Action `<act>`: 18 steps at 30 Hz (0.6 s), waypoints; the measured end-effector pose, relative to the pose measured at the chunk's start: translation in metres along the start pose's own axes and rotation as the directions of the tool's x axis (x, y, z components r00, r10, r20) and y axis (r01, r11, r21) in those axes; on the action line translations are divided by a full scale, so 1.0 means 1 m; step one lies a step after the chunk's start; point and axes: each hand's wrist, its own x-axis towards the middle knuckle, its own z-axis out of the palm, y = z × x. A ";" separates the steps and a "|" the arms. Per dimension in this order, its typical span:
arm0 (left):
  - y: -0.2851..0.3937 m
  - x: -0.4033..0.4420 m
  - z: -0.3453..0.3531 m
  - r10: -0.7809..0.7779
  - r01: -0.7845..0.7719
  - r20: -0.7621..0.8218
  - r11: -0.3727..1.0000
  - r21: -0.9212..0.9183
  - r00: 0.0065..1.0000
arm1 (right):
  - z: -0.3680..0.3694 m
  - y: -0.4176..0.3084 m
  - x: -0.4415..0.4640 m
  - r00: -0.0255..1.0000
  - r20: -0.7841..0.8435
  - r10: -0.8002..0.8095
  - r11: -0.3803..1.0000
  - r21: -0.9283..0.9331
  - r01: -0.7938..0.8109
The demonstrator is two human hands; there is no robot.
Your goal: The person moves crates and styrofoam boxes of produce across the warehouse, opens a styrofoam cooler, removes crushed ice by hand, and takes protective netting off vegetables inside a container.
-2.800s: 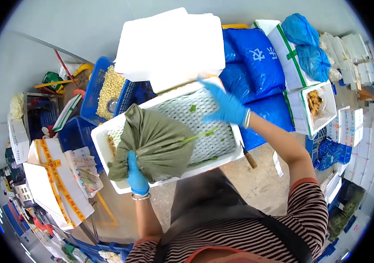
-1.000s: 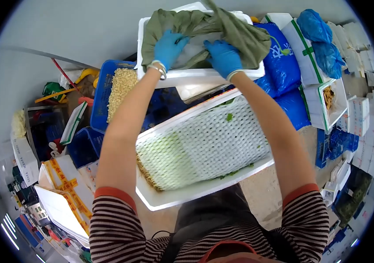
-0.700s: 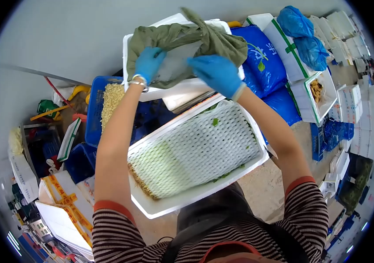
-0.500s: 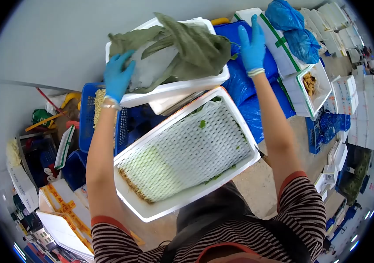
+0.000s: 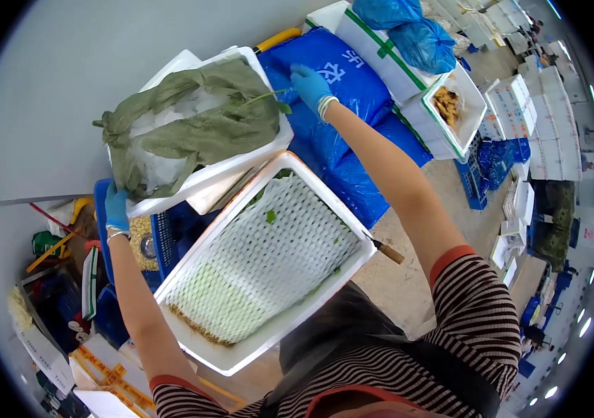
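A white foam box [image 5: 241, 150] at the upper left holds ice [image 5: 192, 104] under a crumpled green mesh cloth [image 5: 220, 139]. At its lower left corner my left hand [image 5: 116, 212], in a blue glove, is closed at the cloth's edge; the fingertips are partly hidden. Over the blue bags, my blue-gloved right hand [image 5: 311, 87] pinches the end of a thin leafy stem [image 5: 262, 98] that reaches across the cloth; its fingers are slightly blurred. Nearer to me stands a second foam box [image 5: 231, 361], with a white perforated foam sheet [image 5: 262, 244] over greens.
Blue bags [image 5: 346, 139] lie to the right. A foam box of brown pieces [image 5: 447, 104] stands beyond. A knife handle [image 5: 389, 252] juts out by the nearer box. A blue basket [image 5: 165, 244] sits below my left hand.
The cloth now lies spread wider over the ice. My left hand has moved to the box corner. My right hand has gone from spread fingers to pinching the stem. The view has shifted.
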 end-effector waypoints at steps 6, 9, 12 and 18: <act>-0.070 0.057 -0.019 0.175 -0.248 0.242 0.916 0.317 0.954 | 0.035 0.017 0.013 0.813 0.362 0.455 0.886 -0.099 -0.452; -0.088 0.070 -0.016 0.210 -0.233 0.281 0.971 0.052 0.936 | 0.013 -0.021 0.011 0.673 0.600 0.433 0.886 -0.144 -0.441; -0.067 0.048 -0.007 -0.067 0.067 0.001 0.998 -0.017 0.998 | 0.009 -0.015 -0.025 0.663 0.684 0.306 0.902 0.013 -0.431; 0.036 -0.005 0.038 0.063 0.000 -0.189 0.949 0.316 0.980 | 0.067 0.054 -0.035 0.880 0.355 0.316 0.917 -0.352 -0.187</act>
